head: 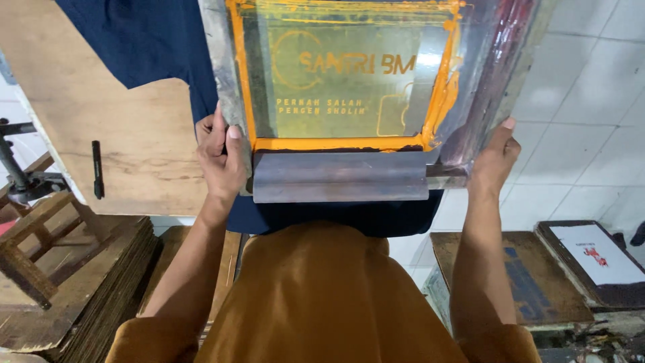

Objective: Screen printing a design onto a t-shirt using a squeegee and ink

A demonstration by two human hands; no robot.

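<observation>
Both hands grip a printing screen [349, 81] over a navy shirt [154, 40]: left hand [220, 158] and right hand [496, 160] clasp its frame; orange ink inside.

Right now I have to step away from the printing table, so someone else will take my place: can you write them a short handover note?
Left hand: grips the left edge of the screen frame.
Right hand: grips the frame's right edge.
The frame lies over a navy shirt on the wooden board. A squeegee rests along its near edge.
Done: orange ink rims the mesh, design area looks wiped.
Left: whether the shirt is printed cannot be seen; check under the frame.
</observation>
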